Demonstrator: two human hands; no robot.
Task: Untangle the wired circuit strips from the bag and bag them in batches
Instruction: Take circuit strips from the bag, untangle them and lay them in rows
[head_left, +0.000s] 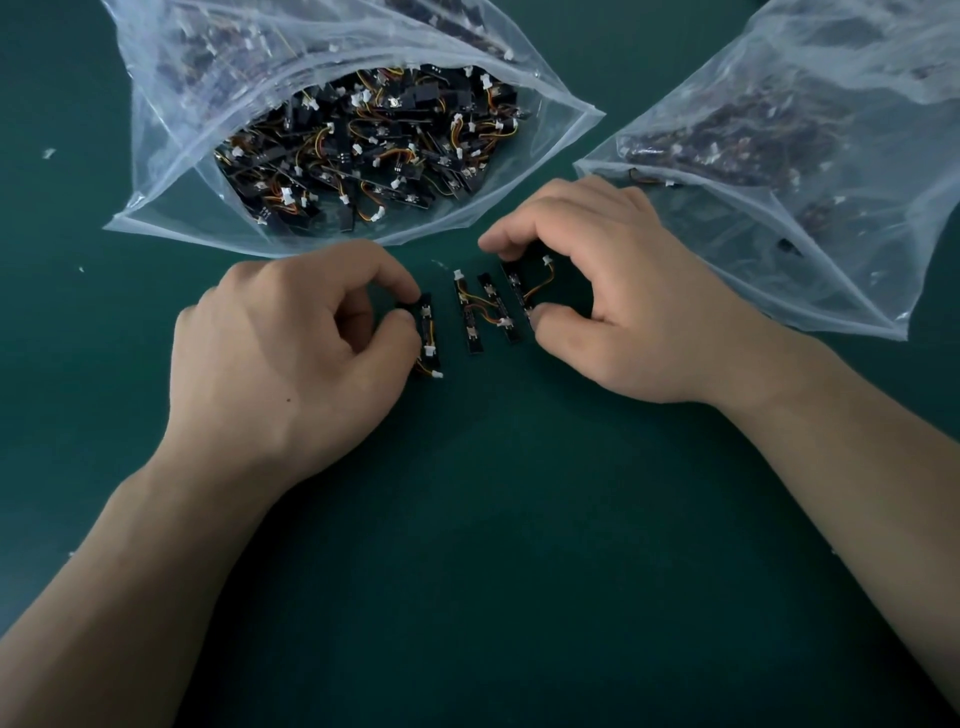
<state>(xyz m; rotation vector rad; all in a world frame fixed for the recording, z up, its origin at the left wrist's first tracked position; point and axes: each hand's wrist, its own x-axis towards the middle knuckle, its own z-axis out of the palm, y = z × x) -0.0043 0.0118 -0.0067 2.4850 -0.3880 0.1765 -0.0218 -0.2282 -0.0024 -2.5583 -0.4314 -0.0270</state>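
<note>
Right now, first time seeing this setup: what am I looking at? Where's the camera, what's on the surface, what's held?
There is no machine here: a person is working with two bare hands. The single picture comes from a camera worn on the person's head, looking forward and down.

On the green surface lies an open clear bag full of tangled black circuit strips with orange and yellow wires and white connectors. A second clear bag at the right also holds strips.

Four strips lie in a row between the hands. The left hand pinches the leftmost strip. The right hand pinches the rightmost strip by its ends. The two middle strips lie free of both hands.
</note>
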